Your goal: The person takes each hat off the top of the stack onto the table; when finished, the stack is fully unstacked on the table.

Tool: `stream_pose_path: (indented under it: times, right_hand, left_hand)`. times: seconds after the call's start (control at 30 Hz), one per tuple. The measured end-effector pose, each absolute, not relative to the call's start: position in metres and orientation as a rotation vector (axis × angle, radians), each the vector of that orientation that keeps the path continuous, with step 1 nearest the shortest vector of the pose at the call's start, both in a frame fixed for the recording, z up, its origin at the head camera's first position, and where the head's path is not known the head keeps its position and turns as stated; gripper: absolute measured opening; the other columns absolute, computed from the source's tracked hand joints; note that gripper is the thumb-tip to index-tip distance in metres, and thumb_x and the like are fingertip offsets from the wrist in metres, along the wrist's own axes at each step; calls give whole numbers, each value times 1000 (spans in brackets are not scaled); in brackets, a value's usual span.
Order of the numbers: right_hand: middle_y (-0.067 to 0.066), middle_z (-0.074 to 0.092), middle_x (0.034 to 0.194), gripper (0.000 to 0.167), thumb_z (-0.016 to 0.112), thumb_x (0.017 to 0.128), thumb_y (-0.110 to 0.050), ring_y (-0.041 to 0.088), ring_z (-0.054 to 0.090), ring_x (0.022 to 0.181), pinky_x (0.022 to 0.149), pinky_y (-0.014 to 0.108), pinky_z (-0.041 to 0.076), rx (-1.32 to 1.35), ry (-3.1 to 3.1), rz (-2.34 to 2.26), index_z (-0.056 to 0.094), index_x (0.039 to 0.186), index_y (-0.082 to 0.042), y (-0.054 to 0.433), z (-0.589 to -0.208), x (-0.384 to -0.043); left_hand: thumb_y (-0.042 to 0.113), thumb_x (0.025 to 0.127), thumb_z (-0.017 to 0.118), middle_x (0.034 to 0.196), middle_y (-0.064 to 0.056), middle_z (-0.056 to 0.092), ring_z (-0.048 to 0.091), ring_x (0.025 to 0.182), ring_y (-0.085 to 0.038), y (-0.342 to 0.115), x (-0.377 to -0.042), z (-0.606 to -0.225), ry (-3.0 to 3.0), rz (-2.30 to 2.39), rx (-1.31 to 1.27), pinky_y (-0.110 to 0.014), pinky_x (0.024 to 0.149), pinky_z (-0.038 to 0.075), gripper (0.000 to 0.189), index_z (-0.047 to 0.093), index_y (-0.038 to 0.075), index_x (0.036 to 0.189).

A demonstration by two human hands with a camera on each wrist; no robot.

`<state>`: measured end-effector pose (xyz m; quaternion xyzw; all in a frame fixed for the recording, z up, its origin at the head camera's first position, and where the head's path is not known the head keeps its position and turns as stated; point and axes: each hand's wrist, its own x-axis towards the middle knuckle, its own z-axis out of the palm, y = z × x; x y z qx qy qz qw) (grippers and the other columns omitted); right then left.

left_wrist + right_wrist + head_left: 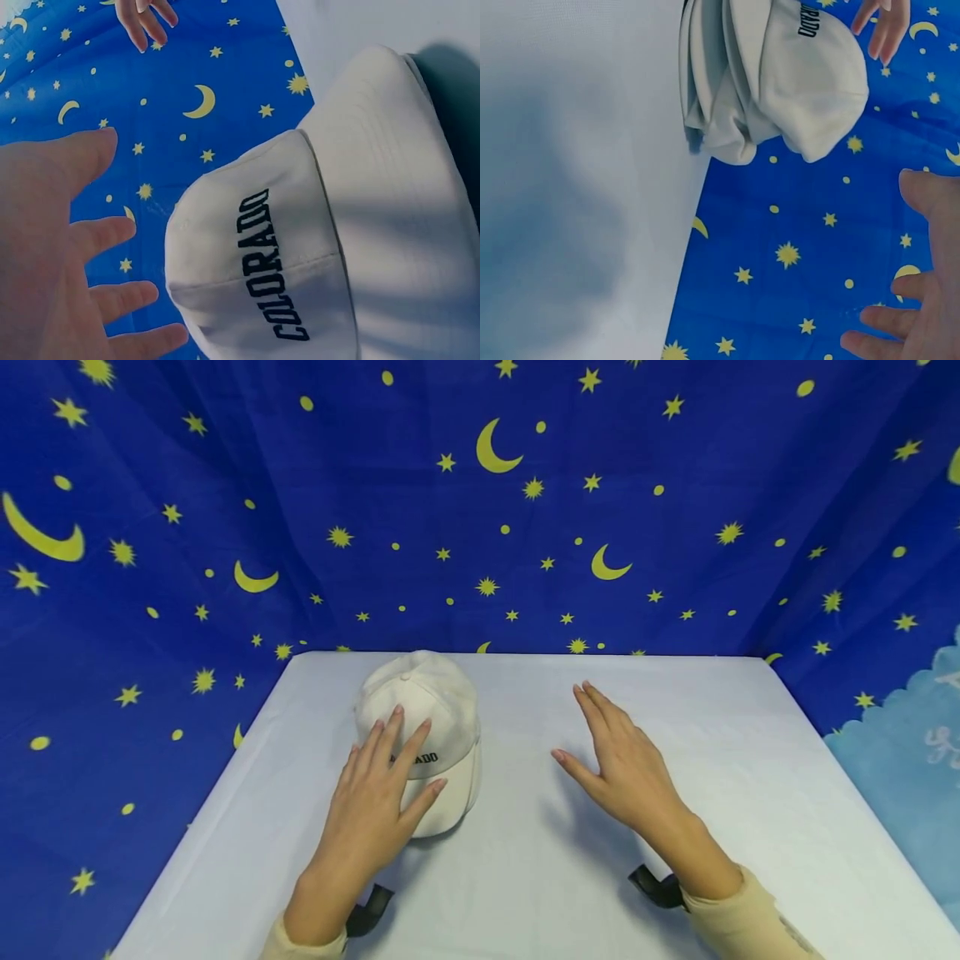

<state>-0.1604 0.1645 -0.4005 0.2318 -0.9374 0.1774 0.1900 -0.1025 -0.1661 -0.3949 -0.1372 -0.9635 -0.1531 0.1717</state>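
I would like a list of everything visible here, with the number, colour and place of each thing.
Table: 1, white, centre.
Cap: at least 1 (layered edges leave the count unclear), off-white, on the table, left of centre.
Lettering "COLORADO": 1 word, black, cap's front.
Backdrop: panel count unclear, blue with yellow moons and stars, behind and beside the table.
Light-blue patch: 1 in the head view, right edge.
Black pieces: 2, black, by the wrists.
Sleeves: 2, beige, forearms.
Left hand: 1, bare, over the cap's front.
Right hand: 1, bare, above the table.
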Motion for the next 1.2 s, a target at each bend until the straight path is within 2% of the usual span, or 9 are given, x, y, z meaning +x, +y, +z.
stream_pose_path:
  times: [0.5, 0.8, 1.2]
  right_hand:
    - [11, 29, 165, 85, 58, 99, -58, 36, 40, 143, 104, 60, 43, 681, -2642, 523, 24, 163, -14, 144, -407, -170]
    - [11, 36, 162, 80, 60, 99, -54, 35, 44, 140, 103, 59, 44, 709, -2611, 527, 32, 160, -11, 134, -421, -182]
    - [8, 35, 162, 77, 56, 101, -55, 31, 41, 143, 106, 57, 43, 755, -2657, 656, 31, 161, -14, 116, -427, -185]
  left_hand:
    - [49, 98, 65, 170, -8, 15, 25, 152, -36, -178, -94, -408, -2716, -503, -349, -68, 111, 29, 70, 35, 33, 159]
    - [47, 97, 68, 170, -9, 15, 36, 144, -44, -180, -86, -419, -2766, -559, -285, -67, 111, 31, 73, 33, 37, 159]
    - [44, 94, 74, 169, -10, 19, 49, 133, -43, -181, -75, -440, -2780, -608, -207, -62, 102, 42, 78, 33, 39, 159]
